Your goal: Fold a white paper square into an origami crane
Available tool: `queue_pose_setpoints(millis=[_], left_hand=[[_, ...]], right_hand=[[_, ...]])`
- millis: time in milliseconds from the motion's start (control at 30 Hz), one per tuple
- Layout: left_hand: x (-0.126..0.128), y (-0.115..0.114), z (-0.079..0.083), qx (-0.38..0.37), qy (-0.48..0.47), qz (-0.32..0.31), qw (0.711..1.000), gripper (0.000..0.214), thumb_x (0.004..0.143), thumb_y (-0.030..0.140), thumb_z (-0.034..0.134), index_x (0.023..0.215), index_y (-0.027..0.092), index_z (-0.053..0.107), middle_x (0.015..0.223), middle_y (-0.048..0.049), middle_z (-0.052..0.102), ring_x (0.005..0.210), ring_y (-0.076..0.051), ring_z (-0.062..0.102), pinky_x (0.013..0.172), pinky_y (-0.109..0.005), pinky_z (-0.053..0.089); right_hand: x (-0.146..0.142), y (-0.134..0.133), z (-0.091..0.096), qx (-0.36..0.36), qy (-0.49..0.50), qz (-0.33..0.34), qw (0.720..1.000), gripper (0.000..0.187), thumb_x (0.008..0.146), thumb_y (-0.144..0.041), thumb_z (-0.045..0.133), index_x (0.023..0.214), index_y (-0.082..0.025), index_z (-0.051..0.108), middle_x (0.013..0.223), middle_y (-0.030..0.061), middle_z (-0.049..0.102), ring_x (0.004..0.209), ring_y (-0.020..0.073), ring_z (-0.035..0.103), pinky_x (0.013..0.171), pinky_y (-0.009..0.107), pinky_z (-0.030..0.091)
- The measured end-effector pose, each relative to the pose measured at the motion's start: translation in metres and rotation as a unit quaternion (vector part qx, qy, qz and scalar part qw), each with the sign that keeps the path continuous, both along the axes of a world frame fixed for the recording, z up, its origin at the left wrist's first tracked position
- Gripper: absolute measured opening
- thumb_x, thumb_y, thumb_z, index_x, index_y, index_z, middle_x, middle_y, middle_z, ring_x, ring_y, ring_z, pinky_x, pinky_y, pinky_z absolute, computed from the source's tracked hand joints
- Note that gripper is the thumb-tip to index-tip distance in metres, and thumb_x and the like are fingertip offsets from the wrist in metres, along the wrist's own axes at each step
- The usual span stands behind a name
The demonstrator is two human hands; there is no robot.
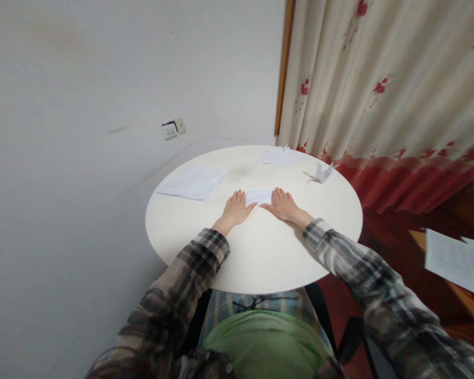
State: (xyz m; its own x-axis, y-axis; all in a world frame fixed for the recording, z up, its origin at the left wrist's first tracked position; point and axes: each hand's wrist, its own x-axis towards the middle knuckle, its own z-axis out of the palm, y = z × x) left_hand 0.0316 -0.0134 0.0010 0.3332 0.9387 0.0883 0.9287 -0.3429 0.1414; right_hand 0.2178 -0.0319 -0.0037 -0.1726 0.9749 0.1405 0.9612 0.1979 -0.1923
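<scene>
We record a round, smooth white worktop [256,258]. A flat stack of white paper sheets [193,182] lies near its left edge; crumpled white paper [279,156] sits at the far edge, a folded paper crane [323,173] near the far right edge. No writing is legible. At centre, left hand [236,209] and right hand [285,206] lie open, palms flat, pressing a small folded white paper [258,196].
</scene>
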Motion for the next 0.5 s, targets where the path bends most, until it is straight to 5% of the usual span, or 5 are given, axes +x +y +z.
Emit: queue_pose_setpoints(millis=[133,300,500], left_hand=[[-0.0016,0.0018,-0.0035,0.017,-0.004,-0.001,1.0,0.069,0.085,0.055,0.021,0.134,0.007,0.027,0.143,-0.0189,0.021,0.133,-0.029,0.016,0.105,-0.042,0.02],[-0.0049,0.0037,-0.008,0.037,-0.011,-0.033,0.999,0.056,0.087,0.051,0.024,0.134,0.022,0.03,0.143,-0.011,0.026,0.132,-0.029,0.019,0.103,-0.047,0.021],[-0.0053,0.0001,-0.0034,0.073,-0.032,-0.072,0.994,0.045,0.087,0.046,0.032,0.125,0.026,0.045,0.137,-0.0085,0.037,0.128,-0.028,0.028,0.102,-0.048,0.021]], right_hand=[[0.0005,-0.0009,0.0003,0.003,-0.002,-0.004,1.0,0.092,0.077,-0.071,0.017,0.133,0.001,0.027,0.141,0.0249,0.021,0.131,0.034,0.018,0.104,0.048,0.015],[0.0023,-0.0021,0.0009,0.019,-0.001,0.001,1.0,0.082,0.08,-0.067,0.019,0.132,-0.004,0.032,0.139,0.0224,0.027,0.129,0.0334,0.022,0.102,0.049,0.018],[0.0021,-0.0066,0.0077,0.056,-0.002,0.015,0.998,0.06,0.085,-0.058,0.025,0.118,-0.014,0.048,0.122,0.0177,0.048,0.114,0.029,0.04,0.093,0.046,0.03]])
